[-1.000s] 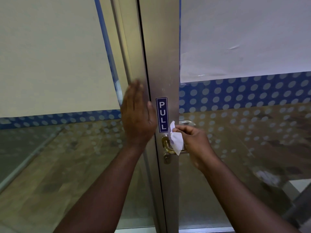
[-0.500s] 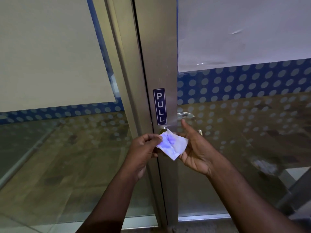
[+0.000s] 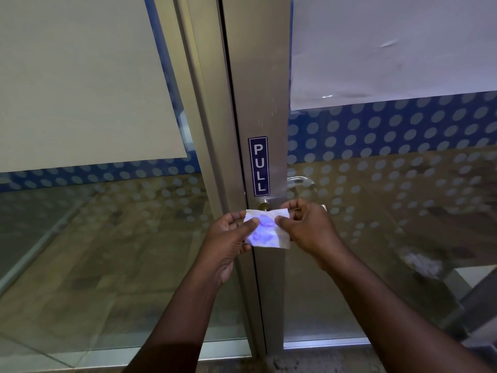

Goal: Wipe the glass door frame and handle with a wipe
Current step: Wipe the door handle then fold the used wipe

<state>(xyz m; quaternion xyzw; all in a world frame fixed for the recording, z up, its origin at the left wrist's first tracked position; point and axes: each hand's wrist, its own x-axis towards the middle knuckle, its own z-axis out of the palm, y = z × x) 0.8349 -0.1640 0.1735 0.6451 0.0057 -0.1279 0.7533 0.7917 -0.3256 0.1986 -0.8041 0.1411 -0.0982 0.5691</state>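
A small white wipe point(image 3: 266, 232) with a bluish patch is stretched flat between both hands, just in front of the metal door frame point(image 3: 259, 90). My left hand point(image 3: 230, 242) pinches its left edge and my right hand point(image 3: 309, 228) pinches its right edge. The wipe and hands hide most of the door handle; only its round base point(image 3: 264, 203) peeks out above the wipe, below a blue PULL sticker point(image 3: 258, 166). A second handle point(image 3: 300, 181) shows through the glass on the far side.
Glass panels with a blue dotted band point(image 3: 390, 125) and white sheets point(image 3: 390, 47) flank the frame. A second metal post point(image 3: 199, 103) stands left of the door seam. Crumpled white paper point(image 3: 422, 261) lies beyond the right glass.
My left hand left the frame and came down to take the wipe's left edge. My right hand lifted the wipe off the handle, and both now hold it spread flat.
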